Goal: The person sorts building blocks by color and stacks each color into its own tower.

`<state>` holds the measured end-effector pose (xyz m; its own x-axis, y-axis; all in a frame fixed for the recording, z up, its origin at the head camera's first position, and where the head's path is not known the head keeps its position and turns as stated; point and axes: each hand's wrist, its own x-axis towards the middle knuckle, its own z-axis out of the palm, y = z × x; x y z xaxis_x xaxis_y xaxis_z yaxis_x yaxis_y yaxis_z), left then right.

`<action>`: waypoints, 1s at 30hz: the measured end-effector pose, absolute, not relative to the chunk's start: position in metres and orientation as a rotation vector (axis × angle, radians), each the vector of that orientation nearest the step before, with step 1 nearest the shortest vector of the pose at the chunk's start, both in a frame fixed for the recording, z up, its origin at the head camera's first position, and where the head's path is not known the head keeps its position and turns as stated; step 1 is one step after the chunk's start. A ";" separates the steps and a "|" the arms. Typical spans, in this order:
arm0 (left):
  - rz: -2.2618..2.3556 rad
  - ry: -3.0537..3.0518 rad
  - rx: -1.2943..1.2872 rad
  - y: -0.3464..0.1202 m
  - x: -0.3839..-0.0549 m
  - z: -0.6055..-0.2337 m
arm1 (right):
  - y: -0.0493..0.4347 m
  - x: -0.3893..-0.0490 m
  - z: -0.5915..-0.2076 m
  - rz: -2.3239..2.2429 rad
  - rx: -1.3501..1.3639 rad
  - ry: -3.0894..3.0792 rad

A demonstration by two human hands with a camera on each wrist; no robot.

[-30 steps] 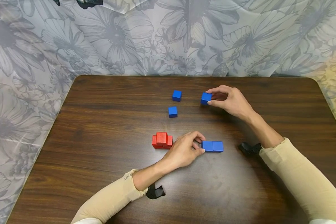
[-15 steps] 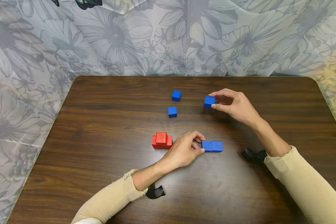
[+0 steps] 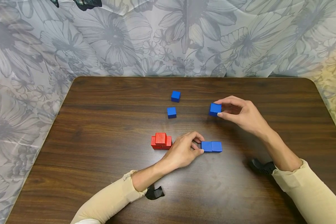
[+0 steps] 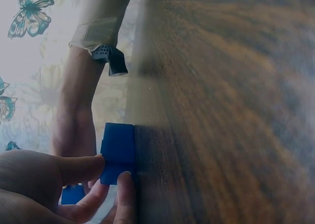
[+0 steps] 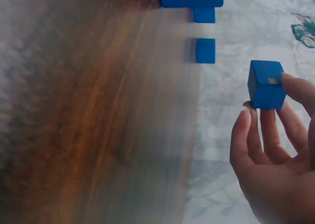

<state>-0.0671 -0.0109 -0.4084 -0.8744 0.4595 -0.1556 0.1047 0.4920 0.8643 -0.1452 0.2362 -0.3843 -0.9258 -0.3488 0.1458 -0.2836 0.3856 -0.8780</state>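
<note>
A dark wood-grain table (image 3: 106,124) stretches to a floral backdrop (image 3: 114,34) as a person handles small blocks with both hands. Nearest the camera, at 8 o'clock from a pair of blue blocks (image 3: 211,147) lying side by side on the tabletop, a tan sleeve (image 3: 112,196) leads to the left hand (image 3: 184,151), at 9 o'clock, its thumb and fingers curled on the pair's left end in a light grip. Farther along the 9 o'clock line, just beyond that hand, sits a red stack (image 3: 161,142), one block riding on top. At 2 o'clock the right hand (image 3: 245,116) pinches a held blue block (image 3: 215,109) between thumb and fingers, the block poised at 12 o'clock and, by the left wrist view, off the tabletop. Farther off rest a nearer loose block (image 3: 171,113) at 10 o'clock and a farther loose block (image 3: 175,96) at 11. The step in hand appears to be adding a third blue block while the pair is steadied. The next move likely calls for lowering the block toward 6 o'clock, square to the pair, then a gentle release; whether it belongs atop or alongside cannot be told.
</note>
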 end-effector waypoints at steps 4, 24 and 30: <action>1.341 2.375 0.470 -0.011 -0.067 -0.409 | 0.237 -0.138 -0.383 -1.615 -0.595 2.539; 1.350 2.367 0.472 -0.011 -0.068 -0.409 | 0.236 -0.111 -0.385 -1.674 -0.733 2.464; 1.351 2.356 0.467 -0.012 -0.069 -0.409 | 0.235 -0.105 -0.384 -1.663 -0.748 2.455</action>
